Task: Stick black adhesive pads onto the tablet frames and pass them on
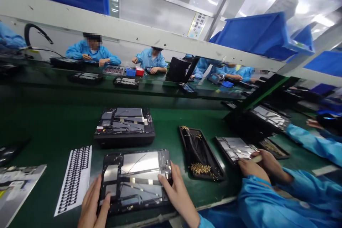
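An opened tablet [139,181] lies low in front of me on the green bench, its inner boards, grey battery panels and thin cables showing. My left hand [94,203] grips its left edge, thumb over the top face. My right hand [177,188] closes on the right edge, with the thumb on the inside parts. Behind it stands a black tray [125,139] bearing another opened tablet [125,119]. To the left is a white sheet of black stickers [74,174]. Right of my tablet sits a black tray of cables [201,153] with gold-coloured ends.
At the right, a co-worker's hands [256,165] work on another opened tablet [235,148]. A metallic panel [18,192] lies at the far left. Beyond the bench runs a raised shelf [160,91] with devices on it. Blue bins [256,35] sit overhead, and people work opposite.
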Action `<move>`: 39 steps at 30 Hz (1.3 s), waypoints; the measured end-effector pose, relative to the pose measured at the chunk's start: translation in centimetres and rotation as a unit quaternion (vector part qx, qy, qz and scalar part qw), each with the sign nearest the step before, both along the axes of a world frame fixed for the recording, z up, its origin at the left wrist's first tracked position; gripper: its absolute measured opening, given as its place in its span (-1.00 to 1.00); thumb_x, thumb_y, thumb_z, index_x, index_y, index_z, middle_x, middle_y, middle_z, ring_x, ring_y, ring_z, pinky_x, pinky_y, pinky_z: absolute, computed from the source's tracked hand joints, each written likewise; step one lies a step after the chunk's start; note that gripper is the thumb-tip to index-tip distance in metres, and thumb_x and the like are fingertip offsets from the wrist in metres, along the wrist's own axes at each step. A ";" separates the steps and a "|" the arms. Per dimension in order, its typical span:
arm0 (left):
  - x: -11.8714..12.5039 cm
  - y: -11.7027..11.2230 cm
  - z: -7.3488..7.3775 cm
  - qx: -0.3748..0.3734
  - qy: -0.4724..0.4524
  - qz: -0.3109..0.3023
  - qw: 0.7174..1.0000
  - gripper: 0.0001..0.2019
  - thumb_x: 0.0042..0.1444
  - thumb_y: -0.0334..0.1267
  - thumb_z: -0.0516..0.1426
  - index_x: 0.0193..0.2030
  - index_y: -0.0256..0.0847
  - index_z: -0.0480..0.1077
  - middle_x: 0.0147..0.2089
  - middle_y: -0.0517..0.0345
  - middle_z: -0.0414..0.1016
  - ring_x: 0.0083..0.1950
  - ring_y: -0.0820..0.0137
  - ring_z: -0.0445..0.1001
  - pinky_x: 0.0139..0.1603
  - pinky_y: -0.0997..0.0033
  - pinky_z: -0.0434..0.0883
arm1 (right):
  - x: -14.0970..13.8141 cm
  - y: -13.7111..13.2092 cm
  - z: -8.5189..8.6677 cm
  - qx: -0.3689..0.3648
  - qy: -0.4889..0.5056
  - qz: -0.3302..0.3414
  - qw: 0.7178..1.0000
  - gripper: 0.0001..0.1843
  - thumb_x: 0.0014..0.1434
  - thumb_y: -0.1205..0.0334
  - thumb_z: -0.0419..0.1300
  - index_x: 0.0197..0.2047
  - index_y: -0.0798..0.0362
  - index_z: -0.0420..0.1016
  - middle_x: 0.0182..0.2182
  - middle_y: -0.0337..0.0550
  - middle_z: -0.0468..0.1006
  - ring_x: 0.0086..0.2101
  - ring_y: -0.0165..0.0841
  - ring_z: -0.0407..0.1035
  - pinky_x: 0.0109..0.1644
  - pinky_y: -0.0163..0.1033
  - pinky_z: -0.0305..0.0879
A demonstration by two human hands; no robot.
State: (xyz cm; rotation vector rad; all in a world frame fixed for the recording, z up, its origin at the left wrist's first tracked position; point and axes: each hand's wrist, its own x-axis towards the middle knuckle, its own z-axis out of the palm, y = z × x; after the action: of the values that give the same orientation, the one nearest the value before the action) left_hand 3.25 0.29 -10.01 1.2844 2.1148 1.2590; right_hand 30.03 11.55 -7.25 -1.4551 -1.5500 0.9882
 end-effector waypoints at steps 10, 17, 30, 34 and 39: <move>-6.9 -1.1 4.5 0.031 0.284 -0.123 0.950 -0.50 0.36 -0.33 -0.02 0.41 0.01 0.19 0.40 0.09 0.33 0.40 0.27 0.32 0.39 0.08 0.35 | -0.9 -0.2 1.2 0.282 -0.314 0.027 0.906 -0.49 0.37 -0.07 0.08 0.17 0.15 0.40 0.18 0.34 0.36 0.13 0.18 0.32 0.10 0.30 0.30; -11.1 -2.7 4.1 -0.072 0.331 -0.198 0.920 -0.39 0.32 -0.25 0.03 0.49 -0.01 0.03 0.49 0.07 0.15 0.48 0.21 0.17 0.47 -0.06 0.19 | -11.7 -2.2 6.2 0.281 -0.158 0.395 0.860 -0.91 0.39 0.34 0.10 -0.14 0.02 0.43 -0.25 -0.12 0.53 -0.22 -0.28 0.44 -0.10 -0.19 0.39; -10.3 -2.5 3.3 -0.070 0.365 -0.212 0.904 -0.38 0.32 -0.32 -0.06 0.51 -0.06 -0.03 0.52 0.15 0.06 0.52 0.25 0.07 0.54 0.00 0.02 | -22.2 -2.9 2.9 0.319 -0.372 0.507 0.709 -0.89 0.33 0.38 0.14 -0.17 0.21 0.50 -0.27 0.06 0.58 -0.23 -0.14 0.47 -0.12 -0.07 0.39; -10.7 -1.9 3.0 -0.045 0.354 -0.212 0.910 -0.39 0.32 -0.24 -0.05 0.50 -0.03 0.00 0.50 0.13 0.13 0.49 0.19 0.16 0.53 -0.04 0.03 | -20.1 -1.2 5.0 0.210 -0.225 0.519 0.798 -0.89 0.35 0.30 0.11 -0.20 0.15 0.42 -0.30 -0.06 0.53 -0.26 -0.27 0.45 -0.11 -0.18 0.40; -10.9 -1.7 3.2 -0.005 0.322 -0.199 0.926 -0.42 0.34 -0.16 -0.01 0.49 0.03 0.04 0.52 0.10 0.09 0.49 0.08 0.15 0.50 -0.14 0.08 | -10.5 -0.1 8.0 0.130 -0.014 0.332 0.934 -0.87 0.43 0.27 0.00 -0.20 0.00 0.31 -0.28 -0.19 0.41 -0.23 -0.36 0.39 -0.11 -0.24 0.38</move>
State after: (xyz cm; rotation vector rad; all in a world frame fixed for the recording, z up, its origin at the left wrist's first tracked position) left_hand -7.66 -1.44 -6.79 2.2146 2.0600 0.7045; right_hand 19.50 11.48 0.76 -0.7632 -2.1635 1.0749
